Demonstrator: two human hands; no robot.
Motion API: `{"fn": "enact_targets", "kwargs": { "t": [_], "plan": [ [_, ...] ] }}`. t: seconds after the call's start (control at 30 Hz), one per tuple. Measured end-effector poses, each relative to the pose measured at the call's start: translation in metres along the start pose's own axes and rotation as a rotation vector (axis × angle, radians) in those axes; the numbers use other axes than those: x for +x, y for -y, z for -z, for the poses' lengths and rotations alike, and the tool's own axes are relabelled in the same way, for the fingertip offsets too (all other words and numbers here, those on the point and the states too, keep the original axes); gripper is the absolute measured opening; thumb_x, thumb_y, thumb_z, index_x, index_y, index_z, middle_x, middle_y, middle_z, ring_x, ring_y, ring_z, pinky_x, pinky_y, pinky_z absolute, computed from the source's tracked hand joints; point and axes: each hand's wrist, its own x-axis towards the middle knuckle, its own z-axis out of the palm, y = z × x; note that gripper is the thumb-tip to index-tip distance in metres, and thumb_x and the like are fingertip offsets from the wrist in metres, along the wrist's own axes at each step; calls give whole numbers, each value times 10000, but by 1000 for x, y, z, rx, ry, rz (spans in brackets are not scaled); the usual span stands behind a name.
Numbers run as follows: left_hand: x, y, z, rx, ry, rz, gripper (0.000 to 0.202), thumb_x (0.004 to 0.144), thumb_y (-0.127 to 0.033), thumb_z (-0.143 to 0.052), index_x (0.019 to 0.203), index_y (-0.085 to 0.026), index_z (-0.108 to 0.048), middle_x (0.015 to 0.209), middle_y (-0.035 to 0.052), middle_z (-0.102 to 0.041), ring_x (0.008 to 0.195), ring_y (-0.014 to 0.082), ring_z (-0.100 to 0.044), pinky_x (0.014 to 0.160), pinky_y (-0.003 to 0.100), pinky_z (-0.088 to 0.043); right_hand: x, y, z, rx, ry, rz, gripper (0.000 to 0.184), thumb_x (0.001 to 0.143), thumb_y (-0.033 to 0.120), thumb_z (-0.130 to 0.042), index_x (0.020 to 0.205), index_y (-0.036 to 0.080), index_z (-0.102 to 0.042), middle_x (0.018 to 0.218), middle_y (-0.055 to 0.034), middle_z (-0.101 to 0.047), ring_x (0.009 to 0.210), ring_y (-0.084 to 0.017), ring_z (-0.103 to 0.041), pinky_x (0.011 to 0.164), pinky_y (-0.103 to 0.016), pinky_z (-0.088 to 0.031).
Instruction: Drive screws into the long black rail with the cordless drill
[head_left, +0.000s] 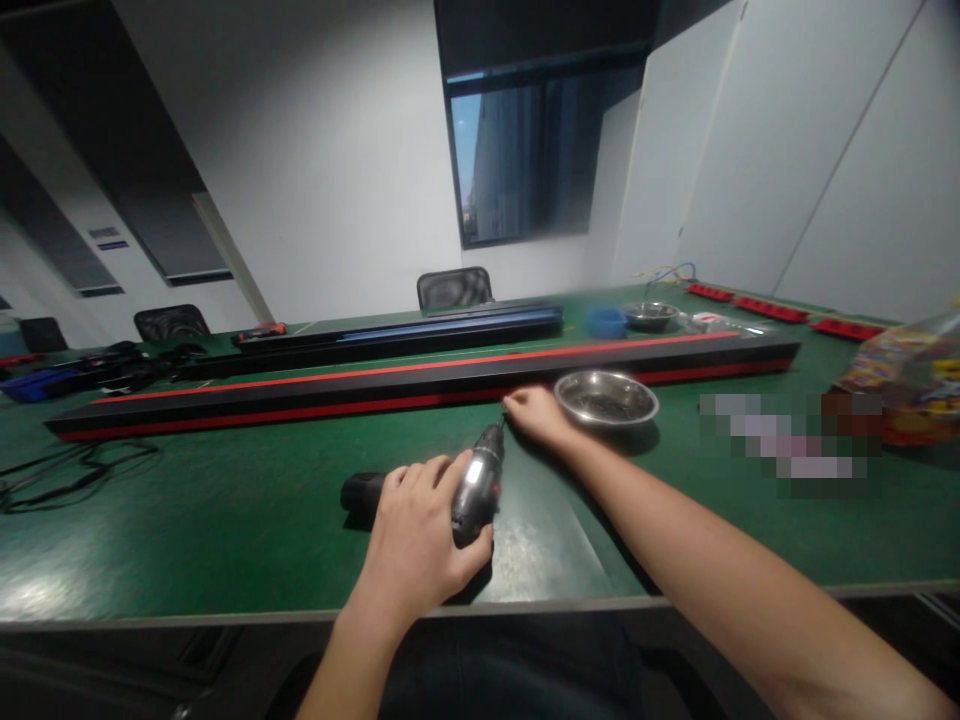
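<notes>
My left hand is wrapped round a cordless drill lying low over the green table, its handle out to the left. The drill's bit points away from me, toward the long black bar with red stripes. At the bit's tip, my right hand has its fingers pinched together against the bar's near side. Whatever those fingertips hold is too small to make out. Just right of that hand stands a shallow metal bowl with small dark pieces inside.
Behind the bar lie more long dark bars, a blue bowl and a second metal bowl. A clear jar of colourful packets stands at right. Black cables lie at left. The table's near edge runs before me.
</notes>
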Motion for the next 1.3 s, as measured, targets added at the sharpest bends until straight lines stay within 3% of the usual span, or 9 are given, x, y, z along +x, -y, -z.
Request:
{"fn": "enact_targets", "kwargs": {
  "t": [0.63, 0.77, 0.9, 1.0, 1.1, 1.2, 1.3],
  "plan": [
    [0, 0, -2, -5, -3, 11, 716, 819, -443, -677, 1478, -256, -467, 1335, 99, -611, 1139, 324, -561, 1059, 514, -363, 5, -6, -5, 10, -39, 17, 229, 941, 247, -629, 1047, 118, -786, 1044, -124, -781, 976, -223, -731, 861, -274, -515],
    [0, -3, -3, 21, -30, 66, 732, 814, -428, -669, 1487, -244, -447, 1319, 96, -622, 1120, 319, -570, 1057, 509, -351, 4, -4, -4, -14, -59, 13, 210, 942, 241, -628, 1031, 126, -779, 1024, -122, -780, 954, -209, -728, 843, -264, -515],
    [4, -7, -4, 115, -25, 143, 646, 851, -441, -629, 1458, -268, -489, 1242, 103, -640, 1083, 332, -573, 1003, 514, -358, -4, 6, 0, -133, -68, 121, 194, 943, 247, -618, 1012, 153, -773, 1014, -113, -778, 953, -202, -724, 857, -257, -500],
    [10, -9, -7, 175, -21, 200, 628, 869, -463, -603, 1454, -261, -496, 1193, 118, -649, 1054, 344, -576, 968, 513, -357, -12, 21, 10, -246, -79, 230, 172, 939, 270, -620, 995, 194, -764, 1010, -89, -776, 932, -199, -721, 841, -254, -492],
    [16, -10, -10, 221, -9, 246, 636, 880, -489, -580, 1463, -251, -485, 1179, 129, -655, 1042, 355, -577, 954, 514, -349, -16, 34, 29, -381, -203, 238, 203, 955, 323, -580, 998, 211, -744, 993, -92, -767, 907, -222, -718, 824, -283, -498],
    [20, -11, -10, 245, 16, 281, 627, 892, -503, -553, 1460, -245, -485, 1167, 133, -663, 1033, 361, -581, 940, 508, -347, -13, 36, 52, -525, -314, 104, 270, 966, 355, -528, 1017, 194, -739, 985, -134, -754, 921, -273, -719, 834, -339, -510],
    [23, -10, -9, 245, 47, 296, 620, 902, -512, -531, 1460, -247, -486, 1168, 131, -665, 1037, 365, -584, 929, 503, -348, -8, 28, 73, -617, -297, -87, 324, 958, 367, -520, 1046, 156, -749, 1012, -191, -738, 959, -316, -718, 859, -388, -519]
  ]
}}
